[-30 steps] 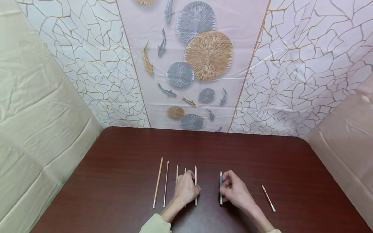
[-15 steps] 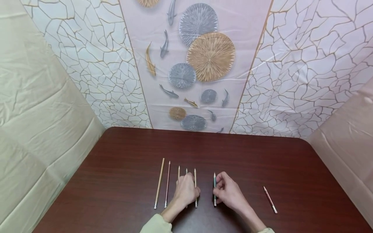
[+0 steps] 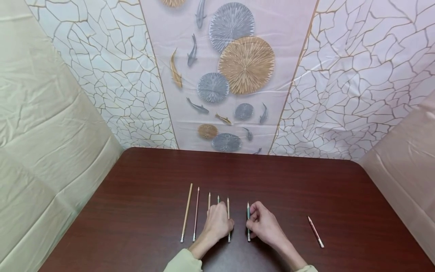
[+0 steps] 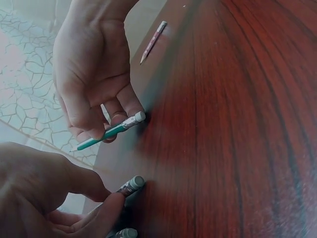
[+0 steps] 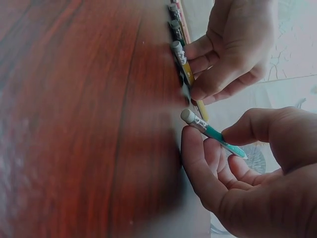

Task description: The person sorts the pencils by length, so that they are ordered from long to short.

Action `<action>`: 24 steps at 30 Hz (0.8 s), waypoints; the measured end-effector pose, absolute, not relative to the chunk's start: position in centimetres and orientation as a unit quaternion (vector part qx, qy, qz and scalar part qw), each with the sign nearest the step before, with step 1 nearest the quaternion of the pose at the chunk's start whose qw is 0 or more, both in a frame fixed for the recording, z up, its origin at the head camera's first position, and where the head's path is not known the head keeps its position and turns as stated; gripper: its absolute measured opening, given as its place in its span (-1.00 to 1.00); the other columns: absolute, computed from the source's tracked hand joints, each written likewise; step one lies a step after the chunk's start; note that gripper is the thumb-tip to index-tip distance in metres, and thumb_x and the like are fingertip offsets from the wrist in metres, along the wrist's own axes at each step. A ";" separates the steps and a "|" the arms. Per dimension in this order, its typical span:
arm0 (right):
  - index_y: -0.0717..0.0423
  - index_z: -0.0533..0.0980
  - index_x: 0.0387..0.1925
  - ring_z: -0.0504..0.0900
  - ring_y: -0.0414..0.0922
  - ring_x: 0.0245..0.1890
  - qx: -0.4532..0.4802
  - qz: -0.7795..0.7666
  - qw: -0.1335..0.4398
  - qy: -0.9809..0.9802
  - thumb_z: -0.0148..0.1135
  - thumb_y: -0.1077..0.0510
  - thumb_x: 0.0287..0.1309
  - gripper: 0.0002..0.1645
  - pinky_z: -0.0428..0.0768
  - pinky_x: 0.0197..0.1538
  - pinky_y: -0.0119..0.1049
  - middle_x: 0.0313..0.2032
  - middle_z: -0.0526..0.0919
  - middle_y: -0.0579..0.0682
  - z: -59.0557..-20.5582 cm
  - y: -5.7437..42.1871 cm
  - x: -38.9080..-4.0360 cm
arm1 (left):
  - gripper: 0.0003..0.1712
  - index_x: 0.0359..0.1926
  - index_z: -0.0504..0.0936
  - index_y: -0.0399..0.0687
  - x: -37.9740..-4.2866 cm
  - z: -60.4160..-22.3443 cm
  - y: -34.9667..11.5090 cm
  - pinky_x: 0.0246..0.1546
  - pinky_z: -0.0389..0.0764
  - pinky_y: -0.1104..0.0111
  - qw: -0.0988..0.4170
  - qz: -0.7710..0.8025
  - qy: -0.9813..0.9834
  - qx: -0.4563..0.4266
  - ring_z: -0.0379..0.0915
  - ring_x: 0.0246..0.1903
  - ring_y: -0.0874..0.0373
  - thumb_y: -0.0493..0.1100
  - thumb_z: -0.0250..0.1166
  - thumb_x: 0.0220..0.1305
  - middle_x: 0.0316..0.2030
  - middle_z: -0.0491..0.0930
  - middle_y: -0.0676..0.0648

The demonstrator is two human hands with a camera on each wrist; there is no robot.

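The glossy, dark-red desk [image 3: 289, 181] is backed by fish-printed cloth [image 3: 244, 71] and flanked by beige drapes [image 3: 57, 128]. Toward its near side, a teal pencil [image 5: 213, 133] is pinched in the right grip [image 3: 266, 223], near a yellow pencil [image 5: 188, 73] grasped by the left grip [image 3: 217, 222].

- Draped-off workspace; building type unclear
- Patterned cloth [image 3: 238, 79] hanging at twelve o'clock
- Plain beige drapes [image 3: 51, 132] at nine and three
- Dark reddish-brown table [image 3: 272, 177] between

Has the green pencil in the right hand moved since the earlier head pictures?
Yes: the green pencil has moved left, away from the short pink pencil lying on the table.
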State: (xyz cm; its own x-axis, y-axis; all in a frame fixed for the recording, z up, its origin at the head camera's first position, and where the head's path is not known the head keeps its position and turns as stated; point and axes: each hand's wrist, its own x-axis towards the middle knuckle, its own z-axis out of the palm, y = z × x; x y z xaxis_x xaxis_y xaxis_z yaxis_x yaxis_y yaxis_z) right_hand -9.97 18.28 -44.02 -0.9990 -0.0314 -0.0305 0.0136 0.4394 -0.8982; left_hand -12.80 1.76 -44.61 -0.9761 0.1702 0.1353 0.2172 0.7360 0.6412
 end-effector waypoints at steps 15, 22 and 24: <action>0.21 0.36 -0.28 0.60 -0.06 -0.74 -0.020 -0.528 0.022 0.849 0.17 0.49 -0.18 -0.65 0.61 -0.63 -0.20 -0.58 0.52 -0.03 -44.3 17.6 -10.0 | -0.71 -0.71 0.40 -0.07 -13.0 -45.0 1.7 -0.58 0.51 0.18 0.053 -0.341 -0.930 -0.126 0.41 -0.65 0.06 -0.38 0.38 -0.28 -0.74 0.39 0.02; 0.21 0.36 -0.29 0.59 -0.07 -0.75 -0.016 -0.522 0.021 0.853 0.16 0.49 -0.20 -0.65 0.60 -0.64 -0.21 -0.59 0.52 -0.04 -44.2 17.4 -10.2 | -0.69 -0.77 0.40 -0.04 -13.2 -45.1 1.6 -0.57 0.53 0.16 0.063 -0.331 -0.934 -0.123 0.46 -0.64 0.04 -0.37 0.40 -0.29 -0.74 0.42 0.00; 0.22 0.36 -0.29 0.59 -0.08 -0.75 -0.016 -0.526 0.028 0.850 0.16 0.49 -0.21 -0.65 0.60 -0.64 -0.20 -0.59 0.52 -0.03 -44.2 17.4 -10.2 | -0.69 -0.76 0.40 -0.04 -13.2 -45.1 1.6 -0.58 0.53 0.17 0.064 -0.329 -0.934 -0.124 0.47 -0.64 0.04 -0.36 0.40 -0.28 -0.75 0.42 0.00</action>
State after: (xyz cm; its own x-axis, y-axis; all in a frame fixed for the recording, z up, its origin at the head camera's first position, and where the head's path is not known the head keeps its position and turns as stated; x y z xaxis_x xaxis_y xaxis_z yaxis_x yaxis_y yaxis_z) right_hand -10.21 17.39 -44.22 -0.9979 -0.0568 -0.0312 0.0026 0.4461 -0.8950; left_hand -13.24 1.61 -45.10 -0.9607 0.1901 0.2021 0.2748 0.7532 0.5977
